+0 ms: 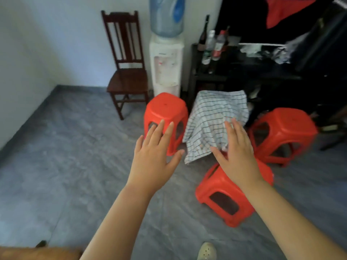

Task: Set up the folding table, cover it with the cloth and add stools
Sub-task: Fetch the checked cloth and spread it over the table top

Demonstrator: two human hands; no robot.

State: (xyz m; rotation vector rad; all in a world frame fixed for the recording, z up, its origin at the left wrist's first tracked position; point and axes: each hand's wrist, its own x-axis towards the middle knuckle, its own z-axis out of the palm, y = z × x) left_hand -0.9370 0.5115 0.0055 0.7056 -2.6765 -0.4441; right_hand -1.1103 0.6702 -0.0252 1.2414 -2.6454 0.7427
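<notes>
Head view: both hands out, fingers straight and spread, holding nothing. Left hand (154, 158) before left stool (166, 109); right hand (237, 154) over lower edge of checked cloth (216, 113), contact unclear. Cloth drapes hidden object on floor (75, 166) by dark shelf (244, 72). Right stool (287, 128) just beside cloth, near stool (219, 192) below right hand. Chair (125, 76), dispenser (166, 64) along back wall; bottles (210, 47) on shelf.

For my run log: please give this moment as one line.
left hand: open; right hand: open; checked cloth: draped, between red stools, ahead of hands; folding table: not in view
</notes>
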